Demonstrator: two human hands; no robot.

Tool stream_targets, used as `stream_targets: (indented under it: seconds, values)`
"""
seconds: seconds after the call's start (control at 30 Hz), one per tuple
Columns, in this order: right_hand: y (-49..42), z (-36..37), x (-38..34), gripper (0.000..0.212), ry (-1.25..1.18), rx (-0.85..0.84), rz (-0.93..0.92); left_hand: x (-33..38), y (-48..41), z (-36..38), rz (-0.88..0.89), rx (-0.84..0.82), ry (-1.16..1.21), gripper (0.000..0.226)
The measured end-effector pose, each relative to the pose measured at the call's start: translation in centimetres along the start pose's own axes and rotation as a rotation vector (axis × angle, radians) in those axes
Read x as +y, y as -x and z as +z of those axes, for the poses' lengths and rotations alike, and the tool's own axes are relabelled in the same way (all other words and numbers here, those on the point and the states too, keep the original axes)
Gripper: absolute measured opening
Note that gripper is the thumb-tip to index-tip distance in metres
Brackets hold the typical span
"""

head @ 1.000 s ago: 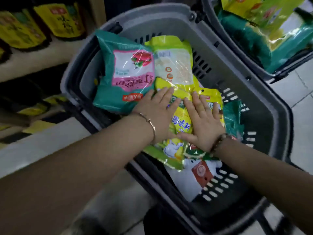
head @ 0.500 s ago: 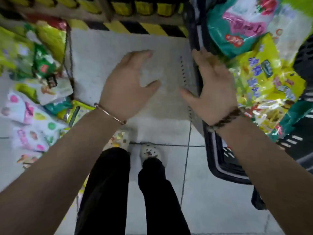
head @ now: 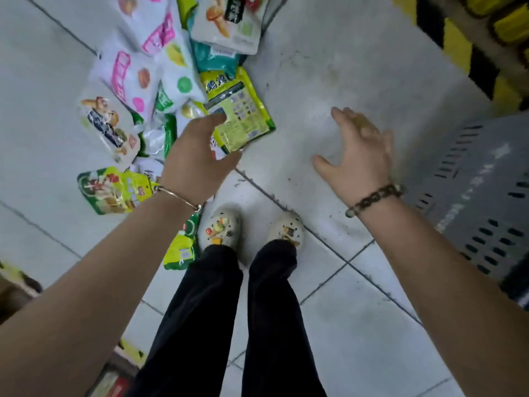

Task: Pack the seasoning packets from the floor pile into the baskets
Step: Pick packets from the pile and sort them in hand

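Near the floor pile, its labels blurred past reading, left hand and right hand, both empty, fingers slack.

Our bare left forearm and bare right forearm stretch forward and down, palms turned downward. Our left hand is relaxed, fingers loosely extended and thumb spread, gripping nothing; a thin gold-coloured metal bangle circles its wrist. Our right hand is well apart from it, fingers splayed, holding nothing, fingertips blurred; a dark beaded bracelet sits on that wrist.
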State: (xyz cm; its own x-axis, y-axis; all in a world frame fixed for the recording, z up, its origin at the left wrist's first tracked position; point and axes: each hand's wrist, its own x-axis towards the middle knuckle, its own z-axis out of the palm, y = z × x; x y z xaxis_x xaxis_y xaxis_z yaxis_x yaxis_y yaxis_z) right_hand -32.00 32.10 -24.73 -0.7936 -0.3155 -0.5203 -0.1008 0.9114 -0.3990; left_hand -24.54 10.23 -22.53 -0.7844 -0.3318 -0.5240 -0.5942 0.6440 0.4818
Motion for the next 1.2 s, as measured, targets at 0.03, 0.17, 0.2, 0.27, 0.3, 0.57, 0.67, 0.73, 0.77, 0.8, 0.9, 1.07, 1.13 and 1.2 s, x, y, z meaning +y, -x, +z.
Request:
stream_targets:
  seconds: [0.03,0.17,0.2,0.27,0.3,0.57,0.67,0.73,0.77,0.8,0.9,1.07,1.13,1.2]
  values:
    - [-0.5,1.0,-0.8,0.073,0.013,-0.019,-0.035,-1.8,0.4,-0.1,-0.032,0.014,-0.014,0.057]
    - [-2.5,5.3,-4.0,0.073,0.041,-0.077,-0.107,-8.7,2.1,0.4,-0.178,0.037,0.0,0.057]
    - [-3.0,6.5,-4.7,0.072,0.047,-0.093,-0.123,-10.4,2.6,0.8,-0.205,0.04,-0.002,0.057]
    - [-3.5,9.3,-6.1,0.071,0.054,-0.139,-0.149,-13.8,3.5,1.8,-0.269,0.037,-0.002,0.057]
    - [-3.7,10.8,-6.7,0.07,0.063,-0.163,-0.165,-15.4,4.0,2.3,-0.307,0.032,0.003,0.058]
    - [-7.4,20.4,-7.9,0.062,-0.223,-0.237,0.203,-23.9,4.0,7.6,-0.4,-0.026,0.099,0.057]
    - [-11.2,21.9,-6.9,0.061,-0.181,-0.149,0.272,-24.4,1.8,9.5,-0.354,-0.021,0.151,0.055]
    - [-13.9,22.4,-6.4,0.065,-0.177,-0.089,0.286,-24.1,-0.2,10.5,-0.302,-0.017,0.182,0.055]
    - [-15.2,22.5,-6.2,0.068,-0.188,-0.069,0.298,-23.7,-1.2,11.0,-0.273,-0.016,0.192,0.054]
    - [-16.5,22.6,-6.1,0.071,-0.209,-0.057,0.309,-23.4,-2.1,11.4,-0.243,-0.013,0.206,0.053]
    - [-19.4,23.1,-6.3,0.086,-0.248,-0.066,0.337,-22.4,-5.0,12.3,-0.185,-0.004,0.248,0.052]
    - [-22.0,24.2,-6.8,0.107,-0.067,0.011,0.398,-21.9,-8.3,12.9,-0.211,0.013,0.291,0.052]
    - [-22.7,23.7,-6.7,0.093,-0.105,-0.021,0.426,-22.1,-8.8,12.8,-0.232,0.012,0.334,0.051]
    - [-22.7,22.9,-6.5,0.067,-0.219,-0.089,0.363,-22.3,-8.9,12.4,-0.257,0.026,0.364,0.048]
